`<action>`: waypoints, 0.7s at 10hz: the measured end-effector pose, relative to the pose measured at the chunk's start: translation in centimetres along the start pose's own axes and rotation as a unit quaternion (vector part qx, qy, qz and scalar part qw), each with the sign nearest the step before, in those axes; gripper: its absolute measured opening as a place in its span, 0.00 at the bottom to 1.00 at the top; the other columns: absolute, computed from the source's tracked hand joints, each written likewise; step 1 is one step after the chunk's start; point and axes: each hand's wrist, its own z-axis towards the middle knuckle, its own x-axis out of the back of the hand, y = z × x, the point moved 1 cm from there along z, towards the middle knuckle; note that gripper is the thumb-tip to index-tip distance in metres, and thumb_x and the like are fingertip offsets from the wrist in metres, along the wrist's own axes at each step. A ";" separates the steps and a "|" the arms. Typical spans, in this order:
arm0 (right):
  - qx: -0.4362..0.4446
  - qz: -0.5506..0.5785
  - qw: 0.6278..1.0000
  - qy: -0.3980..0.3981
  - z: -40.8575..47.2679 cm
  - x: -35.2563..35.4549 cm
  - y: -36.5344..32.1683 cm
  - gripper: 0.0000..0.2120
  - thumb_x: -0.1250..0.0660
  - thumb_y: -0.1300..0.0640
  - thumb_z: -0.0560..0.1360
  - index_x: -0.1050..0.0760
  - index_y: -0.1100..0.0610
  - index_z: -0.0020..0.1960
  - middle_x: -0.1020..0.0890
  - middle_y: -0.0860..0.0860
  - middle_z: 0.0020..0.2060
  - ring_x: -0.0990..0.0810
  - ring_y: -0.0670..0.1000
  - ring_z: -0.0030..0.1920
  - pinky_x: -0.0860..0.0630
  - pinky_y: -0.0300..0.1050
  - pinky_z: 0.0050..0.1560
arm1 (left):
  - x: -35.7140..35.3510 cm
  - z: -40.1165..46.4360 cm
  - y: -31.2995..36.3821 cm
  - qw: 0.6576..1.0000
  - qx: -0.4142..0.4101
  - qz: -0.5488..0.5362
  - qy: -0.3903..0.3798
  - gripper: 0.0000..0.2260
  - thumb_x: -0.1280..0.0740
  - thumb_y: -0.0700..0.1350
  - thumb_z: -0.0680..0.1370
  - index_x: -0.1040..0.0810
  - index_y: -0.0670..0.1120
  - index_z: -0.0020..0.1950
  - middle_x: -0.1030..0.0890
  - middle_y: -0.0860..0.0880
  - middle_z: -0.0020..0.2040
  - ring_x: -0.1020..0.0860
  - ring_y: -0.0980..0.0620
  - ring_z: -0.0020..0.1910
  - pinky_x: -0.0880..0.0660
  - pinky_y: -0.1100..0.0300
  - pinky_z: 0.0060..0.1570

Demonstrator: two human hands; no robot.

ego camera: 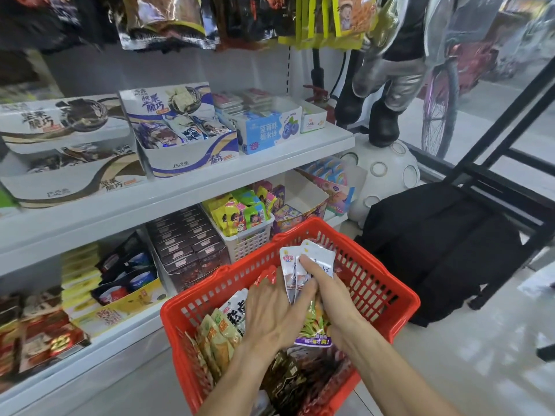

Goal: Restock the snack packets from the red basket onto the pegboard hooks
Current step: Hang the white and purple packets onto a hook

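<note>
A red plastic basket (375, 283) sits low at centre, filled with several snack packets. Both hands are inside it. My right hand (327, 292) pinches two white packets (315, 259) upright above the heap, its forefinger laid across their fronts. My left hand (270, 313) presses on the same white packets from the left, fingers spread over a white packet with black characters (237, 307). Green and tan packets (216, 334) lie at the basket's left, dark ones (288, 379) near its front. Hanging packets (168, 22) on the hooks fill the top edge.
White shelves (180, 187) at left carry display boxes (180, 130), a white mesh bin of packets (249, 232) and dark cartons (189, 241). A black backpack (444, 244) lies on the floor at right, by a black metal frame (510, 121) and an astronaut figure (387, 85).
</note>
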 end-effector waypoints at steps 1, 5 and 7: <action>0.009 -0.015 1.000 0.009 0.1 -0.8 -0.3 0.25 0.23 0.38 0.71 0.20 0.44 0.66 0.13 0.45 0.57 0.15 0.52 0.60 0.25 0.58 0.70 | -0.5 0.2 -0.5 0.959 0.125 -0.239 -0.089 0.43 0.59 0.80 0.75 0.50 0.60 0.86 0.40 0.55 0.85 0.36 0.50 0.80 0.38 0.47 0.78; -0.050 0.006 0.999 -0.007 -7.7 -8.9 -17.8 0.17 0.27 0.46 0.78 0.19 0.54 0.63 0.11 0.55 0.49 0.11 0.58 0.48 0.14 0.56 0.50 | 19.6 0.9 10.6 0.670 0.262 -0.683 -0.127 0.19 0.31 0.61 0.79 0.13 0.50 0.62 0.14 0.42 0.61 0.14 0.44 0.60 0.22 0.46 0.61; -0.003 -0.028 1.000 -0.010 -16.4 -16.9 -35.5 0.37 0.20 0.34 0.64 0.20 0.51 0.67 0.13 0.49 0.58 0.14 0.51 0.56 0.19 0.54 0.62 | 39.4 -1.1 21.8 0.626 0.214 -0.735 -0.150 0.24 0.26 0.66 0.71 0.12 0.50 0.58 0.13 0.46 0.58 0.15 0.46 0.60 0.18 0.48 0.59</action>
